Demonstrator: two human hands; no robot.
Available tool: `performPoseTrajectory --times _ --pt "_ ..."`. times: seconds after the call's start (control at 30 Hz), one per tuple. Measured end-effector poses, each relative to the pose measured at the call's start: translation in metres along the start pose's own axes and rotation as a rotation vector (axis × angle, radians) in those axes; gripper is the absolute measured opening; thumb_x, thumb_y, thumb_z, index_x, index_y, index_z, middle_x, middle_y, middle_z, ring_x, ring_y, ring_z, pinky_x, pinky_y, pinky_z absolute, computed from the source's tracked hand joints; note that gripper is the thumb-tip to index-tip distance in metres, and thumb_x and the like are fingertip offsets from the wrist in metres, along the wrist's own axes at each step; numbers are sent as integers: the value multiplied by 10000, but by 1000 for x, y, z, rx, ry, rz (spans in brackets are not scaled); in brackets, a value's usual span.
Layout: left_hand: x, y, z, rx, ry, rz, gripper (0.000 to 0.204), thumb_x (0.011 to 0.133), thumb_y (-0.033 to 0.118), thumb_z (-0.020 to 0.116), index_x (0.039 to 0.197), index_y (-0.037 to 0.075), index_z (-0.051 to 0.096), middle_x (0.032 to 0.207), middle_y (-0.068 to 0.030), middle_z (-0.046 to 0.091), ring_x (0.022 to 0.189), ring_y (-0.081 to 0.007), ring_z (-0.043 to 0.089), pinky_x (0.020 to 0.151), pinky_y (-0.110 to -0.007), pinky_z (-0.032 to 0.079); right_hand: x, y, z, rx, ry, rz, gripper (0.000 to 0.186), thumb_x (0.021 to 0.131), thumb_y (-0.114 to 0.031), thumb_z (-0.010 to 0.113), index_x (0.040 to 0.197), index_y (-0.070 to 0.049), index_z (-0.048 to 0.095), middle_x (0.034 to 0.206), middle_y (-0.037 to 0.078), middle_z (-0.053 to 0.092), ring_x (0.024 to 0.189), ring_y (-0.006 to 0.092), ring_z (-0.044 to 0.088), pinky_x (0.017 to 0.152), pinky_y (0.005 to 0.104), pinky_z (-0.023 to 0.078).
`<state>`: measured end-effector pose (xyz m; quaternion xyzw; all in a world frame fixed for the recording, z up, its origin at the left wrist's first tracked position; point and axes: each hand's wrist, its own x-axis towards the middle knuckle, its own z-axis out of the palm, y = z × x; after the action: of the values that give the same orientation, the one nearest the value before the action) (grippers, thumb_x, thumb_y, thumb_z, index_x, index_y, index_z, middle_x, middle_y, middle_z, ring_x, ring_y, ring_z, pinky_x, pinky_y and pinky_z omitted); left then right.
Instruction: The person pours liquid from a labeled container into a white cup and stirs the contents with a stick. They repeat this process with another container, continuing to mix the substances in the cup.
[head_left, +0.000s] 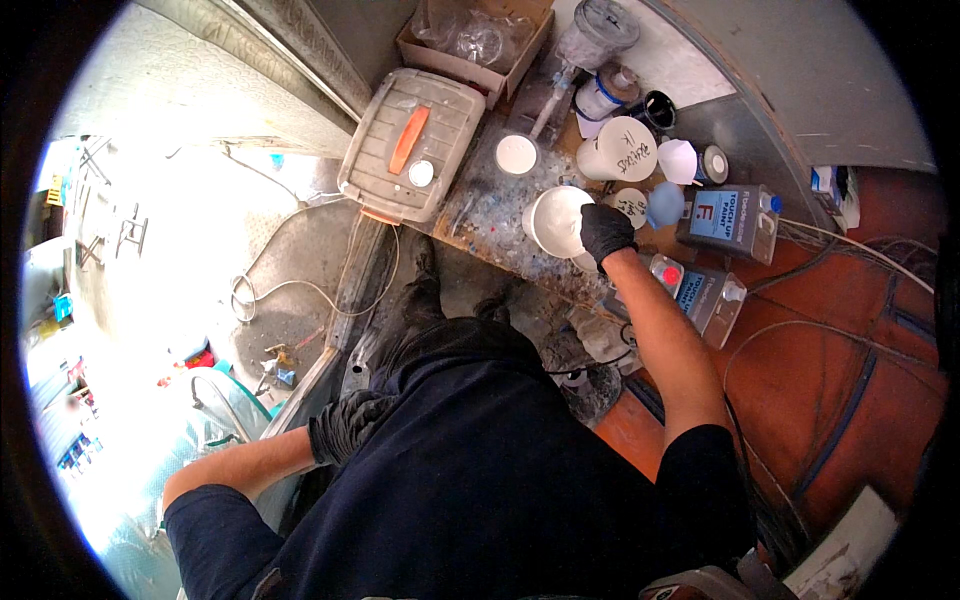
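A white plastic bucket [535,225] with pale liquid inside stands on the paint-stained bench. My right hand [606,236], in a black glove, is closed at the bucket's right rim; whatever its fingers grip is hidden behind them. My left hand [350,427], also gloved in black, rests against my waist, where its fingers blend into the dark clothing. Left of the bucket lies a round white lid [516,154]. Beyond it is a larger white tub with handwriting [628,150]. A small marked lid [628,207] and a light blue cup [665,204] are just past my right hand.
A lidded plastic box [375,150] with an orange handle sits at the bench's left end, a cardboard box [535,50] behind it. Two flat canisters [752,235] stand to the right. Cables [830,330] cross the reddish floor; a thin hose [300,285] loops at left.
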<state>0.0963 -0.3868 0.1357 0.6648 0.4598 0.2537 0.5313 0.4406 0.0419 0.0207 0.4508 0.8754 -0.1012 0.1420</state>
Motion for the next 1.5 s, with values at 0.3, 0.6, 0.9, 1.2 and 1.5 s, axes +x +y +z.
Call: performPoseTrajectory --times 0.3,0.6,0.9,1.2,1.5 --pt "-8 -1 0 131 -32 18 463 825 295 606 1141 -43 600 974 -250 657 837 -380 640 750 -445 510 0 3 4 12 -82 3 188 841 -199 528 851 -67 662 849 192 678 795 366 671 692 489 531" --pt "-1 9 -7 95 -6 -27 469 830 289 613 1156 -47 588 1006 -240 651 867 -375 623 810 -443 496 3 -3 1 144 -97 -96 201 859 -245 535 893 -89 657 856 188 667 814 396 650 712 507 516" --pt "-8 -4 2 85 5 -27 486 825 311 612 1159 -42 585 983 -236 652 833 -380 617 763 -447 480 9 -6 12 171 26 -46 232 862 -247 518 905 -68 658 844 203 663 810 398 648 722 506 513" --pt "-16 -19 13 37 5 30 481 833 294 605 1174 -43 574 972 -229 653 813 -381 618 757 -448 484 5 -16 -2 112 39 39 227 875 -224 496 895 -68 659 853 207 664 791 389 656 693 496 524" --pt "-15 -13 6 53 -6 -8 516 840 300 612 1220 -39 529 1015 -228 636 866 -383 616 772 -463 483 -5 -6 -7 9 116 -14 209 863 -228 499 822 -81 641 757 185 659 721 373 654 649 497 516"
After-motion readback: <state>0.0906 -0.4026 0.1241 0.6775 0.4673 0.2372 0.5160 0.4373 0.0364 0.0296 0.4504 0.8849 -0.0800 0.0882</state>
